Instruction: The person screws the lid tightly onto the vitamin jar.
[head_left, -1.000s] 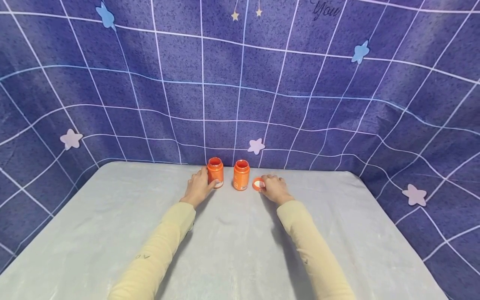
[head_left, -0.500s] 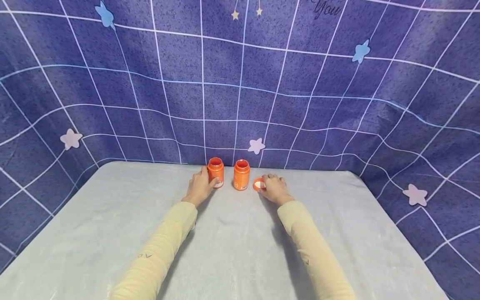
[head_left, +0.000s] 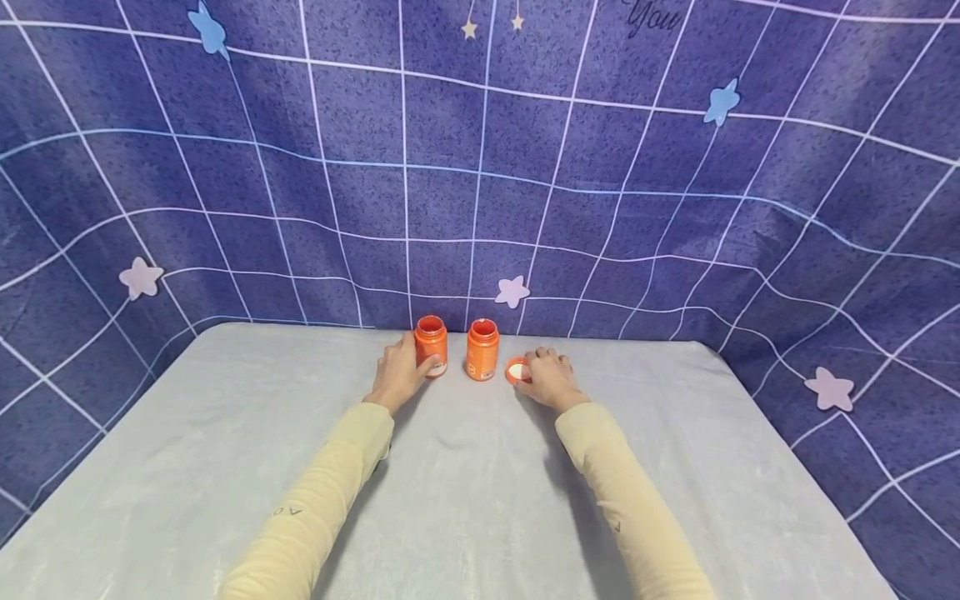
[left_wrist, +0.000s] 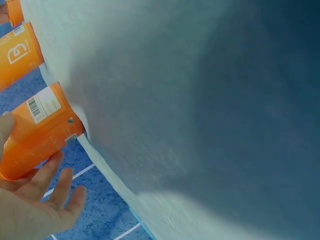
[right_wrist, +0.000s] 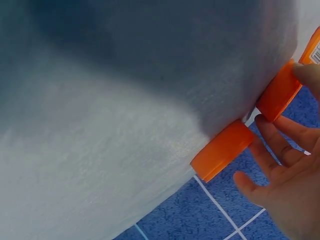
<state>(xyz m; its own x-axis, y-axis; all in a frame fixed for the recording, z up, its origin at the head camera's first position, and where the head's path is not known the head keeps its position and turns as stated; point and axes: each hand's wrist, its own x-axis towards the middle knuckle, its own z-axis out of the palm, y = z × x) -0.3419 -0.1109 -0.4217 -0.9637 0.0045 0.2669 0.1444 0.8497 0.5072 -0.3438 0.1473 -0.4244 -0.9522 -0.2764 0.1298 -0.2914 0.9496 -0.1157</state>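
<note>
My left hand [head_left: 397,372] grips an upright, uncapped orange bottle [head_left: 431,340], thumb on its front and fingers round its far side. The left wrist view shows this bottle [left_wrist: 42,125] with a white barcode label. To its right stands a second uncapped orange bottle [head_left: 482,354], touched by neither hand. My right hand [head_left: 551,377] pinches an orange lid [head_left: 516,371], its white inside facing up, at the table top. In the right wrist view the pinched lid [right_wrist: 280,92] sits between thumb and fingers. Another orange lid [right_wrist: 222,150] lies by the other fingertips, hidden behind the hand in the head view.
A pale grey cloth covers the table [head_left: 465,483]. Right behind the bottles hangs a dark blue curtain [head_left: 442,208] with white grid lines and stars, meeting the table's back edge.
The lid in my right hand has tipped from a tilt to lie flatter on the table. My left hand and both bottles hold nearly the same place.
</note>
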